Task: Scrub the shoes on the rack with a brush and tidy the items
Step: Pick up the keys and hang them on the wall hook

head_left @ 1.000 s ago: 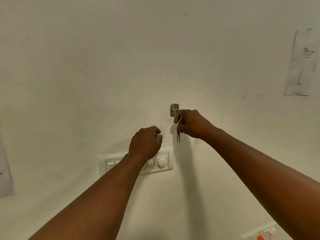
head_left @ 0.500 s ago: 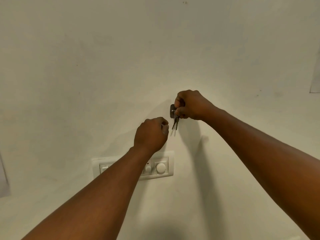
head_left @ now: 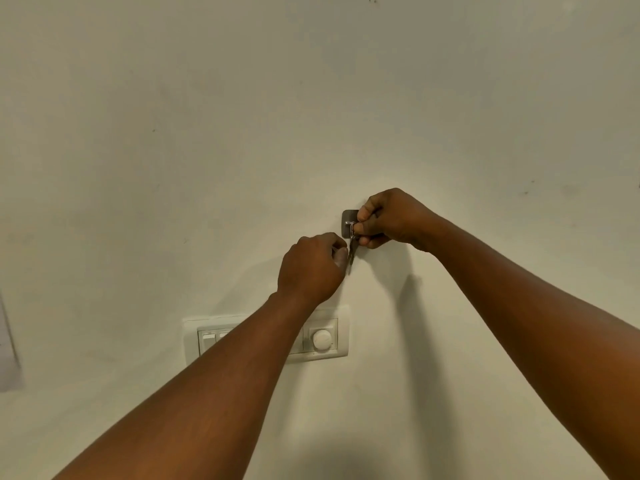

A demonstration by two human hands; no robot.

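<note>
A small metal hook (head_left: 348, 220) is stuck on the cream wall at mid-frame. My right hand (head_left: 391, 218) pinches the ring of a small bunch of keys (head_left: 352, 252) right at the hook. The keys hang down just below it. My left hand (head_left: 313, 266) is curled beside the hanging keys, its fingertips at them; whether it grips them is hidden. No shoes, rack or brush are in view.
A white switch plate (head_left: 325, 337) with a round dial and rocker switches sits on the wall below my hands, partly behind my left forearm. A sheet of paper (head_left: 7, 355) hangs at the left edge.
My right hand has lifted the keys from below the hook up to it. My left hand rose with it and closed in beside the keys.
</note>
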